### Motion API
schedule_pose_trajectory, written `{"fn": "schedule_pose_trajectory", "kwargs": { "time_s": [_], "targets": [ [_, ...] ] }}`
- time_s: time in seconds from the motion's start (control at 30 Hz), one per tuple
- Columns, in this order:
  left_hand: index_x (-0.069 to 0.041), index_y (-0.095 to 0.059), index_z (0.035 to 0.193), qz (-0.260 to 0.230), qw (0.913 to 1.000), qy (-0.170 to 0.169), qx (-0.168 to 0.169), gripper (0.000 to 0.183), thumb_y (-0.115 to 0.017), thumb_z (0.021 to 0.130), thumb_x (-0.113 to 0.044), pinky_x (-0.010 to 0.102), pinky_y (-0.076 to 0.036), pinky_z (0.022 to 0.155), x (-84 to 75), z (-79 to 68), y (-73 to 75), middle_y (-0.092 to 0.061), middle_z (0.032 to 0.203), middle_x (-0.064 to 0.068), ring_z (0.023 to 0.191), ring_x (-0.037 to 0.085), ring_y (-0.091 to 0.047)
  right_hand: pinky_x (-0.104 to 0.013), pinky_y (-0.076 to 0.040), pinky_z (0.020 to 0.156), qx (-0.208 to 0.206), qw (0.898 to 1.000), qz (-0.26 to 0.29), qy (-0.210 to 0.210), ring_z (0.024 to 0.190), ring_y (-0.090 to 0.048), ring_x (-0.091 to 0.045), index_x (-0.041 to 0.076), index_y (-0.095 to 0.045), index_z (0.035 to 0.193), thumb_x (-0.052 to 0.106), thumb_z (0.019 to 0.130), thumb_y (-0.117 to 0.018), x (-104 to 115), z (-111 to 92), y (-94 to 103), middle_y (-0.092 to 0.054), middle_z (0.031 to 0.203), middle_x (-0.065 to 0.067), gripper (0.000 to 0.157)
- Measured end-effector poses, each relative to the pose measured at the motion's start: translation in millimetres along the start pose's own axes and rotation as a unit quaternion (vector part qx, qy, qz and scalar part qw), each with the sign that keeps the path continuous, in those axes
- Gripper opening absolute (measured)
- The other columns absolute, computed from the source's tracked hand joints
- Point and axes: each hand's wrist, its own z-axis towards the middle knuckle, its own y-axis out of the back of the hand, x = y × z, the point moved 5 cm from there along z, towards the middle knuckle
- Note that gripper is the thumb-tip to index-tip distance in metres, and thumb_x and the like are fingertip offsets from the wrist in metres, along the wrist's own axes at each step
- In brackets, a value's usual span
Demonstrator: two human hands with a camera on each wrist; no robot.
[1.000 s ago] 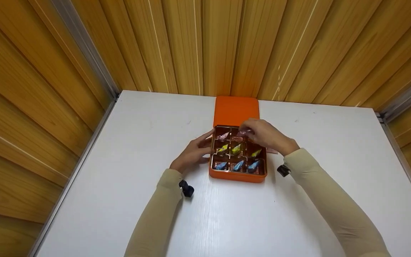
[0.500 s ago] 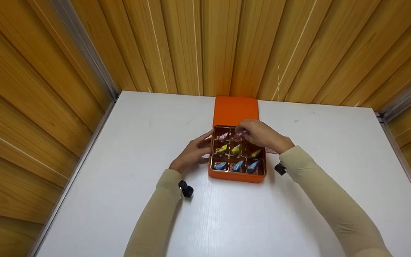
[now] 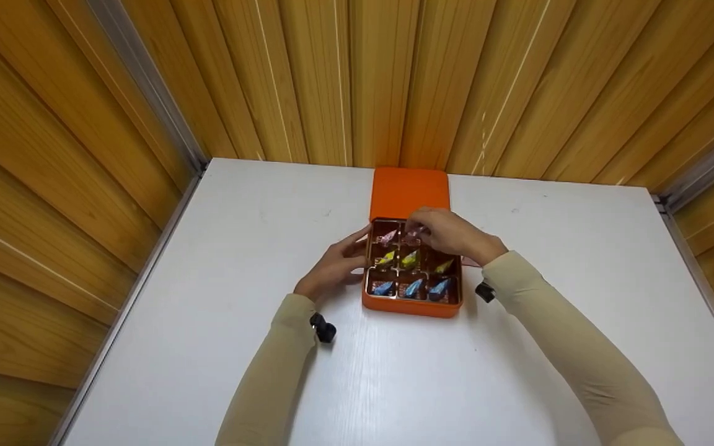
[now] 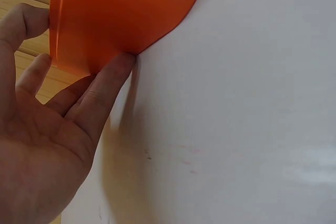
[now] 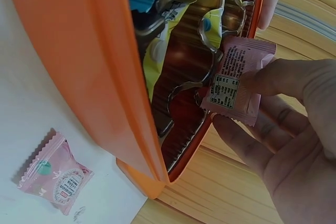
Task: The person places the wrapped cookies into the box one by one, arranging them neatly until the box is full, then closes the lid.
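An orange box (image 3: 413, 308) with a divided brown tray stands on the table. Blue-wrapped candies (image 3: 414, 288) fill the front row and yellow-wrapped candies (image 3: 387, 257) the middle one. At the back left lies a pink candy (image 3: 388, 237). My left hand (image 3: 332, 266) touches the box's left wall with fairly straight fingers. Over the back row, my right hand (image 3: 450, 232) pinches a pink-wrapped candy (image 5: 236, 82) between thumb and fingers, its printed side showing in the right wrist view. That hand covers the back right compartment in the head view.
Behind the box lies a flat orange lid (image 3: 409, 192), near the wood-patterned wall (image 3: 382, 80). Another pink candy (image 5: 55, 174) rests on the white table (image 3: 258, 235) to the right of the box, mostly hidden in the head view.
My right hand has shifted slightly left with the pink candy, toward the back middle compartment. My left hand has stayed against the box.
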Motion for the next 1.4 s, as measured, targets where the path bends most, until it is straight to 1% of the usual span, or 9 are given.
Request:
{"fn": "schedule_pose_trajectory", "kwargs": {
  "time_s": [0.1,0.37,0.53,0.8,0.97,1.13,1.4],
  "targets": [
    [-0.036,-0.037,0.166,0.000,1.0000,-0.001,0.000,0.081,-0.070,0.098,-0.007,0.049,-0.058,0.098,0.7,-0.1,0.1,-0.047,0.162,0.008,0.135,0.027,-0.059,-0.051,-0.055,0.102,0.001,1.000,0.002,0.000,0.109,-0.066,-0.031,0.003,-0.074,0.119,-0.006,0.098,-0.068,1.7,0.9,0.9,-0.070,0.115,-0.012,0.023],
    [-0.038,-0.037,0.166,-0.002,1.0000,-0.004,0.001,0.082,-0.068,0.097,-0.005,0.051,-0.057,0.099,0.3,-2.5,-0.4,-0.046,0.163,0.009,0.134,0.027,-0.059,-0.048,-0.058,0.097,-0.002,1.000,-0.009,0.029,0.105,-0.068,-0.032,0.001,-0.074,0.115,-0.010,0.096,-0.067,4.0,3.8,2.8,-0.070,0.111,-0.014,0.023],
    [-0.037,-0.036,0.166,0.002,1.0000,-0.005,0.002,0.082,-0.068,0.098,-0.006,0.050,-0.057,0.099,0.5,-2.5,-0.6,-0.046,0.162,0.009,0.134,0.027,-0.059,-0.049,-0.057,0.097,0.004,1.000,-0.006,0.025,0.106,-0.067,-0.032,0.000,-0.074,0.115,-0.010,0.096,-0.066,2.6,4.8,2.1,-0.070,0.112,-0.014,0.023],
    [-0.035,-0.036,0.167,0.002,1.0000,-0.009,0.002,0.081,-0.069,0.099,-0.006,0.049,-0.057,0.099,0.8,-2.2,-0.7,-0.047,0.162,0.009,0.135,0.027,-0.059,-0.051,-0.054,0.104,0.020,1.000,-0.001,0.007,0.108,-0.066,-0.032,0.003,-0.074,0.117,-0.005,0.098,-0.069,-0.8,6.9,-4.6,-0.071,0.115,-0.013,0.021],
    [-0.036,-0.035,0.167,0.013,0.9999,-0.009,0.002,0.079,-0.070,0.101,-0.010,0.049,-0.057,0.100,0.4,-2.8,-0.4,-0.046,0.163,0.007,0.136,0.025,-0.058,-0.051,-0.054,0.104,0.022,1.000,0.001,-0.002,0.108,-0.066,-0.031,0.003,-0.075,0.118,-0.003,0.099,-0.069,-2.6,7.0,-7.2,-0.071,0.115,-0.012,0.020],
    [-0.036,-0.035,0.167,0.008,0.9999,-0.008,0.003,0.079,-0.069,0.101,-0.009,0.050,-0.056,0.101,0.7,-2.3,-0.1,-0.044,0.164,0.008,0.138,0.025,-0.056,-0.052,-0.054,0.103,0.021,1.000,0.003,-0.001,0.109,-0.066,-0.032,0.002,-0.074,0.118,-0.004,0.099,-0.069,-2.5,6.8,-7.6,-0.071,0.116,-0.013,0.021],
    [-0.037,-0.036,0.167,0.023,0.9997,-0.005,-0.003,0.077,-0.071,0.102,-0.012,0.049,-0.057,0.101,0.9,-0.5,0.2,-0.044,0.164,0.008,0.139,0.025,-0.054,-0.053,-0.053,0.104,0.020,1.000,0.004,0.009,0.112,-0.066,-0.034,0.000,-0.074,0.120,-0.004,0.099,-0.070,-2.9,6.6,-8.8,-0.070,0.118,-0.015,0.021]
  ]
}}
